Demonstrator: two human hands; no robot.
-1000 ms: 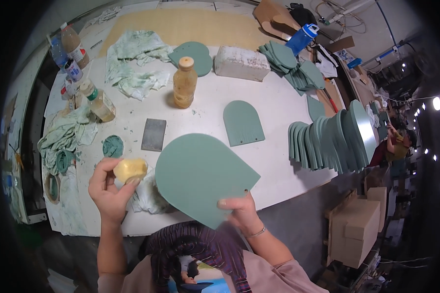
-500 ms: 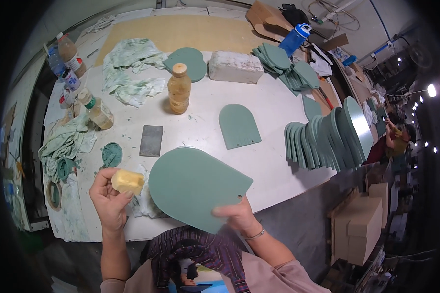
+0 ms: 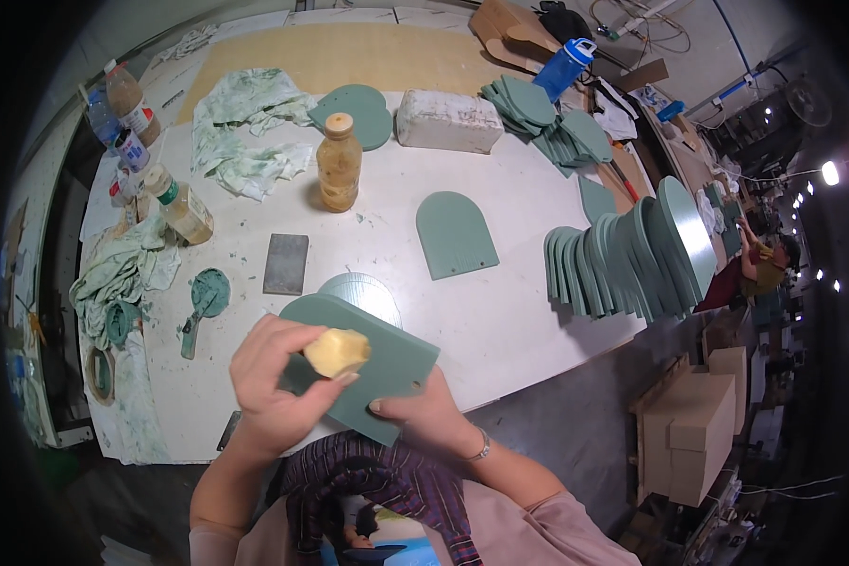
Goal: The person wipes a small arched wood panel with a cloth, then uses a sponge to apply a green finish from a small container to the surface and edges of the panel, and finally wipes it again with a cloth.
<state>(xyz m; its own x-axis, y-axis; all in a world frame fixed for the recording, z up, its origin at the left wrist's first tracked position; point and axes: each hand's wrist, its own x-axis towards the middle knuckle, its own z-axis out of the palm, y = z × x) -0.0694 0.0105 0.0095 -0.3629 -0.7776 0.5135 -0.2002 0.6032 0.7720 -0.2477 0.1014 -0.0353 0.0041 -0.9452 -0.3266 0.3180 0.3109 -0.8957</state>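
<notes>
My left hand [image 3: 278, 391] pinches a yellow sponge piece [image 3: 336, 353] between thumb and fingers. It overlaps the face of a green round-ended panel [image 3: 401, 354]; whether the two touch I cannot tell. At its straight end, near a small hole, my right hand [image 3: 432, 415] grips that panel, thumb on top, and holds it tilted above the table's front edge. Just beyond, partly covered, a shiny round disc [image 3: 368, 294] lies on the table. Nearby are a dark grey flat block [image 3: 286, 264], a green putty dish [image 3: 210, 288] with a spatula [image 3: 190, 336], and another green panel [image 3: 457, 236].
A long row of green panels [image 3: 623, 255] stands on edge at the right. Farther back are a cloudy bottle [image 3: 340, 170], a white block [image 3: 450, 123], stained rags [image 3: 245, 123] and more panels [image 3: 524, 104]. Cartons [image 3: 693, 439] sit beyond the table's right edge; a person [image 3: 769, 259] is far right.
My left hand has brought the sponge rightward over the panel. The panel has moved slightly left and tilted more, uncovering the shiny disc. The spatula by the putty now shows.
</notes>
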